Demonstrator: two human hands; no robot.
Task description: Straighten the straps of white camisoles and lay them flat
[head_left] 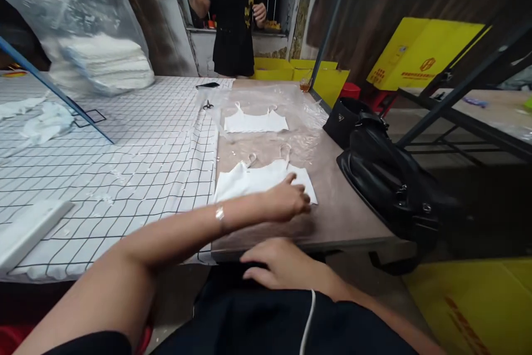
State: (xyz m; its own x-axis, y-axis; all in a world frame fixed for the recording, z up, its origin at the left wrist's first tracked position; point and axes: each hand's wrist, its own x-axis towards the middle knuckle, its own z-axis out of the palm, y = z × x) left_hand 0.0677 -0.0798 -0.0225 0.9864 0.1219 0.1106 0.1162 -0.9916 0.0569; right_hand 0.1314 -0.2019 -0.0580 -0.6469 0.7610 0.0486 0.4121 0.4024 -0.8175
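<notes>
A white strappy crop top point(253, 179) lies flat near the table's front edge, its thin straps pointing away from me. My left hand point(287, 199) reaches across over its lower right part, fingers apart and partly bent, with nothing visible in them; whether they touch the cloth I cannot tell. My right hand point(286, 263) rests low by the table edge, above my lap, with thumb and fingers apart and nothing seen in them. Farther back, a second white crop top point(256, 122) lies flat on clear plastic sheeting point(299, 103).
Black scissors point(208, 104) and a dark phone-like object point(208, 85) lie beyond. A black bag point(382, 172) sits at the right edge. At left are a white box point(33, 233), a blue pole point(54, 81) and a bagged white stack point(108, 61). A person point(233, 17) stands opposite.
</notes>
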